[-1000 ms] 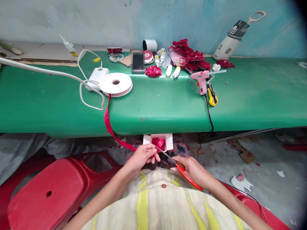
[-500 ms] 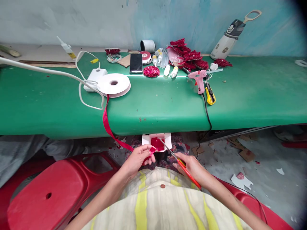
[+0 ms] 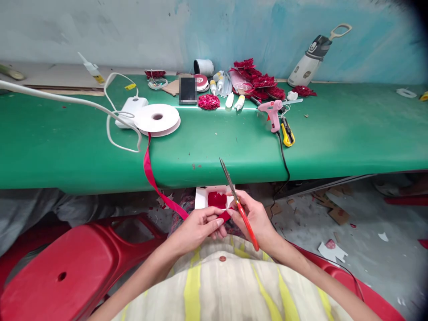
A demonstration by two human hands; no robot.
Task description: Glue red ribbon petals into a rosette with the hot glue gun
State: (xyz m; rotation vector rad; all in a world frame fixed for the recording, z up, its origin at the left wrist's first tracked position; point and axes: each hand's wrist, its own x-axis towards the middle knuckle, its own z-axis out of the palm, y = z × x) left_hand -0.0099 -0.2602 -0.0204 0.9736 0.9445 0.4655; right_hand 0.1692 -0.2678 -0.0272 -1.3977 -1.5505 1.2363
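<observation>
A red ribbon runs from the white spool on the table down into my left hand, whose fingers are closed on it. In my right hand are red-handled scissors, blades pointing up and away from me. The thumb and fingertips of that hand also touch the ribbon's end, close beside my left fingers. Just beyond both hands sits a small white box with red pieces inside, at my lap.
On the green table lie a pink glue gun with a black cord, a yellow cutter, a dark phone-like rectangle, glue bottles and red sequined pieces. A bottle leans at the wall. Red plastic chairs flank me.
The scissors' tips have swung up, away from the box. My right hand has moved left to the ribbon's end, and my left hand has shifted slightly right, bringing both hands together.
</observation>
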